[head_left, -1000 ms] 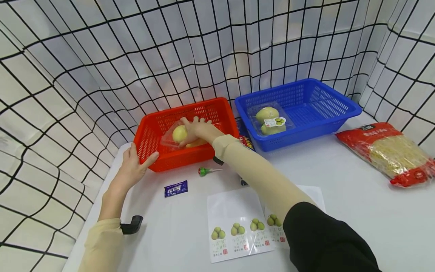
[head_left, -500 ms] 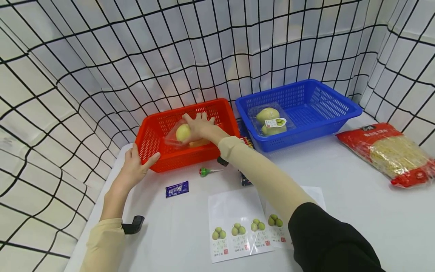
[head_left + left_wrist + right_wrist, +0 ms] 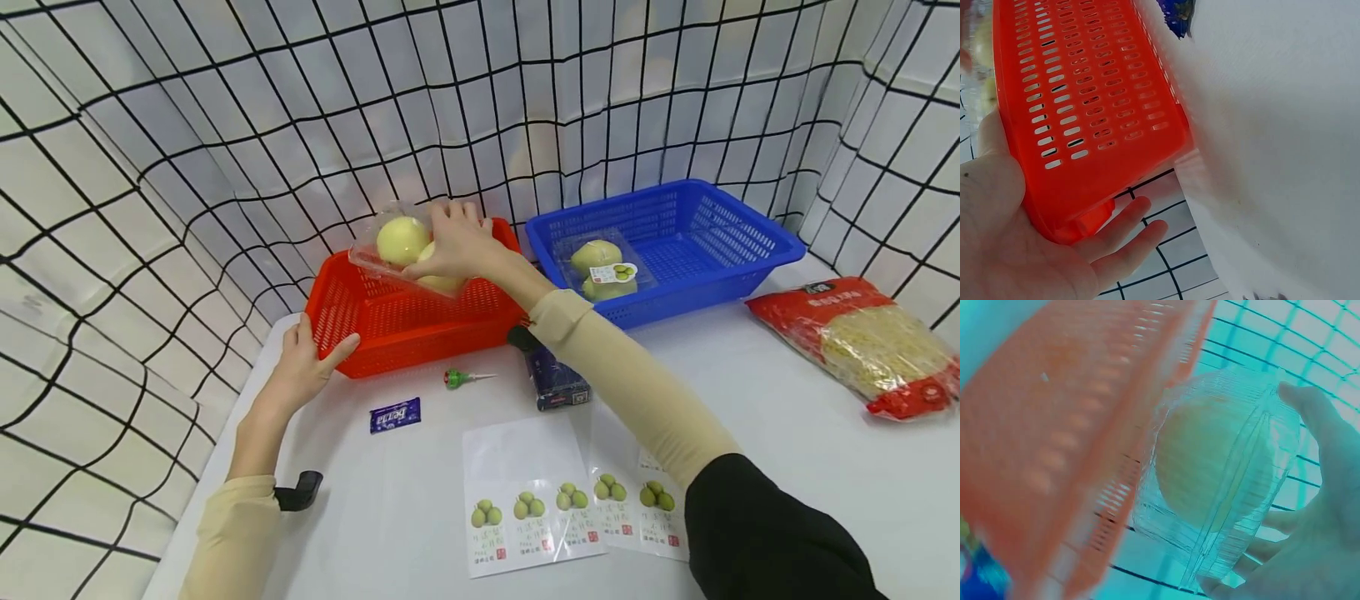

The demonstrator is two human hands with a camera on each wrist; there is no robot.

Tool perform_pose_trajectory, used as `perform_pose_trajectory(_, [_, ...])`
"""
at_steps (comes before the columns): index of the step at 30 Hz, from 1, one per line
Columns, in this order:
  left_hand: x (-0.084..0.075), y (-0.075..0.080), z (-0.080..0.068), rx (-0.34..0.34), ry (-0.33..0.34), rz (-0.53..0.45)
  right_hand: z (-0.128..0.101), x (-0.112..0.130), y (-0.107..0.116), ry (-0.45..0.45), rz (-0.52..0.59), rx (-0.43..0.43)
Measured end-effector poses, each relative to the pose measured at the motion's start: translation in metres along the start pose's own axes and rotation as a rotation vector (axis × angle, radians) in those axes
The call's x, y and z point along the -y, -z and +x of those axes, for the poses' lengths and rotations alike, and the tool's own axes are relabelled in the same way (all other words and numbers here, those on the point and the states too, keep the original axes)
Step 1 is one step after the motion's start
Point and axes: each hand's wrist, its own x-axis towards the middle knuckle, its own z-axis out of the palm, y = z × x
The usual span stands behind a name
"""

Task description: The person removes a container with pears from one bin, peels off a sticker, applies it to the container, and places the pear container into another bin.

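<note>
- Two hands at work: my right hand [image 3: 457, 246] grips the clear fruit pack [image 3: 408, 250], lifted above the red basket [image 3: 405, 321] near the table's [image 3: 750, 467] back-left corner.
- My left hand [image 3: 300, 367], fingers spread, steadies the basket's left corner.
- I'd clear the rim, keeping the pack level.

A red basket [image 3: 405, 321], a blue basket [image 3: 720, 250], pale yellow fruit [image 3: 402, 240], and black-gridded white backdrop [image 3: 225, 125]; the small wrapper [image 3: 394, 414] looks purple.

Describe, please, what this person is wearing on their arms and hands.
Both hands are bare: the left hand and right hand show no gloves or rings. Each forearm is covered by a snug beige sleeve, ending at the wrist. Above the right elbow sits a black upper sleeve. A black wrist-mounted device sits by the left forearm.
</note>
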Motion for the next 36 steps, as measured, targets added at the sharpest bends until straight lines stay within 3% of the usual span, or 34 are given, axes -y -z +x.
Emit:
perform_pose_trajectory(6, [-0.002, 0.000, 0.001, 0.004, -0.005, -0.014, -0.036, -0.007, 0.033, 0.055, -0.022, -0.041])
perform_pose_trajectory(12, [0.003, 0.007, -0.002, -0.019, 0.006, -0.016, -0.076, -0.011, 0.041, 0.097, -0.008, -0.004])
perform_pose_trajectory(21, [0.001, 0.006, -0.004, -0.016, 0.013, -0.012, -0.181, -0.030, 0.046, 0.235, 0.000, 0.099])
perform_pose_trajectory(28, [-0.003, 0.003, -0.002, -0.013, 0.012, 0.000, -0.251, -0.044, 0.041, 0.212, 0.099, 0.240])
perform_pose_trajectory(36, [0.000, 0.003, 0.000, 0.006, 0.020, -0.002, -0.279, -0.045, 0.018, 0.208, 0.091, 0.339])
